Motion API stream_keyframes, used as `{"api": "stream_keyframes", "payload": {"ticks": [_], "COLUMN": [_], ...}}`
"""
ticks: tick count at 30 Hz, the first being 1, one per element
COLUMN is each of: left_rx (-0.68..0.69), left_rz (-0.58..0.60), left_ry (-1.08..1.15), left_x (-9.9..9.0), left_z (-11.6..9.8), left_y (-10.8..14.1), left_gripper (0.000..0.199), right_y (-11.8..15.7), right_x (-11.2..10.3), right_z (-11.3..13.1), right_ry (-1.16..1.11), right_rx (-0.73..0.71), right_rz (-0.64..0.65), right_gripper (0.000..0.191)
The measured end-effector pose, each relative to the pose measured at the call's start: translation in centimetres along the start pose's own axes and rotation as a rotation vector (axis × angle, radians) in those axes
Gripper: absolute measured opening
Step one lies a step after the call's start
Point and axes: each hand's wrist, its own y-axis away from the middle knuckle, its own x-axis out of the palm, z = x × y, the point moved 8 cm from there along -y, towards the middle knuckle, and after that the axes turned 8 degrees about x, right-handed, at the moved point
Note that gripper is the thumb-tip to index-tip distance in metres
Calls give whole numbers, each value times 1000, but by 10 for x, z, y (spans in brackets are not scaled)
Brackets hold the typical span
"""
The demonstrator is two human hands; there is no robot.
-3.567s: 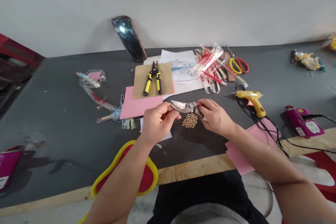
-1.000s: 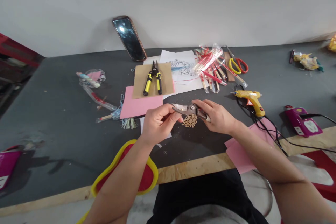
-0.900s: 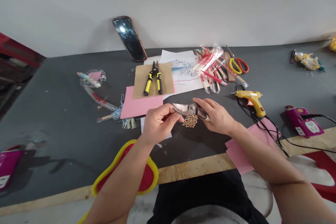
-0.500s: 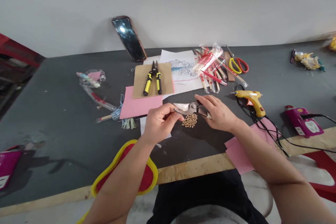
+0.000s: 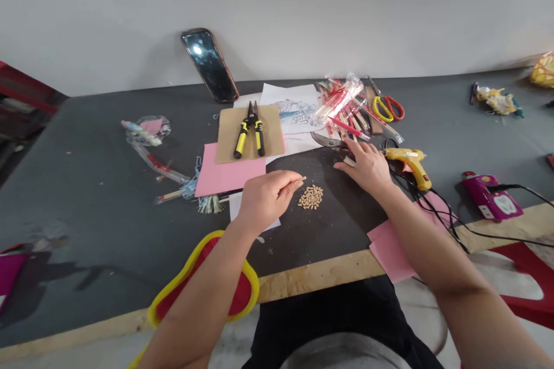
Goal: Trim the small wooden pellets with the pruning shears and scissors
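Note:
My left hand (image 5: 265,200) hangs above the dark table, pinching a thin wooden sliver (image 5: 302,179) between finger and thumb. Just right of that hand lies a small heap of short wooden pieces (image 5: 310,197). My right hand (image 5: 366,167) is lowered over the handles of the pruning shears (image 5: 328,140), pressing them near the table top. Their steel blades point left toward the papers and their grips are mostly hidden under my palm. A yellow glue gun (image 5: 409,166) stands just right of that hand.
Yellow-handled snips (image 5: 249,137) lie on kraft card, beside pink paper (image 5: 229,170) and a line drawing (image 5: 294,112). Wrapped wooden sticks (image 5: 341,109) and red-yellow scissors (image 5: 387,108) are behind. Black cords run right. The table's plywood edge (image 5: 320,271) is near me.
My right hand has carried the shears up and to the right, down to the table. My left hand has let go of them and now pinches a wooden sliver. The view shifted slightly.

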Motion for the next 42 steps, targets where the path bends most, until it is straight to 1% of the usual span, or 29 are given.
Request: {"api": "stream_keyframes", "payload": {"ticks": [4,8,10,12,14,15,16,18,19,20,21,23,27,32,36,42], "left_rx": [59,130,146,154,160,163,166,176,183,190,195,204,227,232,236,285], "left_rz": [20,43,49,49,44,44,44,50,55,60,65,74,95,124,100,65], "left_ry": [-92,-137,-145,-151,-156,-159,-161,-167,-168,-167,-162,-148,-133,-88,-74,-60], "left_x": [5,9,11,12,13,13,14,16,17,18,19,20,20,22,21,16], "left_z": [-1,-5,-7,-8,-8,-8,-9,-11,-12,-13,-14,-16,-18,-19,-20,-25], "left_y": [0,1,1,1,2,2,2,2,2,3,3,3,2,2,2,1], "left_gripper": [15,14,13,12,12,12,12,13,13,14,16,18,19,19,18,21], "right_y": [2,3,4,8,15,20,25,37,43,49,54,59,60,58,59,62], "right_x": [-2,-2,-7,-18,-28,-30,-27,-12,-4,3,8,15,19,20,21,25], "right_z": [3,7,10,18,31,39,48,64,71,77,82,86,87,83,84,90], "right_ry": [52,61,49,-31,-229,-367,-515,-772,-865,-933,-988,-1075,-1161,-1193,-1272,-1413], "right_rx": [-17,-37,-44,-80,-159,-201,-230,-212,-193,-169,-147,-122,-118,-119,-122,-119], "right_rz": [-44,-40,-61,-112,-123,-83,5,264,387,481,550,636,715,714,731,827], "right_gripper": [63,54,48,36,27,26,26,27,30,34,38,44,47,45,43,42]}}
